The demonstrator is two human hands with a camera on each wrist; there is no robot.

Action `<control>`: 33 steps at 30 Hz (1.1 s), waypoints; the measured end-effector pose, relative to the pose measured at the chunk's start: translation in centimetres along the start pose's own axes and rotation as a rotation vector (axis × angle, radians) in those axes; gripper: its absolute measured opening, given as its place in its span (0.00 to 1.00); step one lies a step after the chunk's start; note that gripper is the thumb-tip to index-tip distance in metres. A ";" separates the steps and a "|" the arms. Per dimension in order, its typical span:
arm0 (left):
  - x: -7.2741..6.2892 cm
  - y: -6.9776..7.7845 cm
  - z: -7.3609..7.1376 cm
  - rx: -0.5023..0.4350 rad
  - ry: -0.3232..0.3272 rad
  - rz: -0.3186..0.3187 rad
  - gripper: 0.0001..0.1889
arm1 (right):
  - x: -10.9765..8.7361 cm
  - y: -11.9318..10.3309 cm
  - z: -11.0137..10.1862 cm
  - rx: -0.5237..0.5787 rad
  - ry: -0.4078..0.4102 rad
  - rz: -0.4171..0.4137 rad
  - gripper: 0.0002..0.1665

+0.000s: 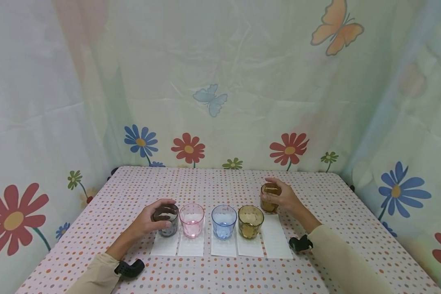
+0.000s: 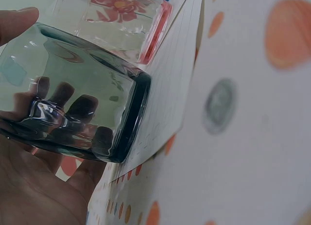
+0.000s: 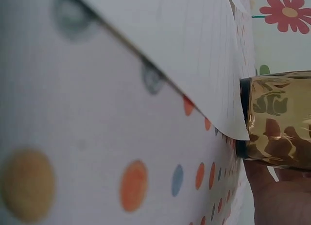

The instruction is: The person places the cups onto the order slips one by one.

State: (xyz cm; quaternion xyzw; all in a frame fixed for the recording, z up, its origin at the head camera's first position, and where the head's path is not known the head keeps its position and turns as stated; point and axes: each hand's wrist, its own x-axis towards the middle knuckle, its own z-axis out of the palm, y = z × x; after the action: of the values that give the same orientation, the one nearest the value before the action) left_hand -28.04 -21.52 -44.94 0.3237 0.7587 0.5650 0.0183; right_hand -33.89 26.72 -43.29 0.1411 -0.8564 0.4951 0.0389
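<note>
In the head view my left hand (image 1: 147, 219) grips a dark grey glass tumbler (image 1: 172, 227), fingers behind it and thumb in front. That tumbler (image 2: 73, 84) stands on the leftmost paper slip (image 1: 164, 247), and its fingers show through the glass in the left wrist view. My right hand (image 1: 287, 199) holds an amber tumbler (image 1: 269, 208) from its right side, at the far end of the rightmost slip (image 1: 278, 241). In the right wrist view this amber tumbler (image 3: 279, 106) has its base by the slip's edge. Both tumblers are upright.
Between my hands stand a pink tumbler (image 1: 192, 223), a blue tumbler (image 1: 224, 224) and a second amber tumbler (image 1: 250, 223), each on its own white slip. A dotted cloth covers the table (image 1: 206, 273). Flowered curtains (image 1: 235, 134) surround it at the back and sides.
</note>
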 end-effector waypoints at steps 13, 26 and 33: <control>-0.1 0.0 0.0 -0.008 -0.010 0.009 0.31 | 0.2 0.6 0.1 0.058 0.013 0.039 0.38; -0.1 0.2 0.0 -0.001 -0.006 0.009 0.31 | 0.3 0.1 0.4 0.085 0.058 0.062 0.37; 0.0 0.2 0.0 -0.007 -0.007 0.013 0.31 | 0.4 -0.2 0.6 0.043 0.078 0.071 0.35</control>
State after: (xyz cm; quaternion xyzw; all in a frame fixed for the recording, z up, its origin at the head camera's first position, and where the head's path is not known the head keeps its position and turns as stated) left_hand -28.00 -21.52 -44.78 0.3304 0.7545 0.5667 0.0185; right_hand -34.20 26.02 -43.34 0.0921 -0.8478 0.5197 0.0519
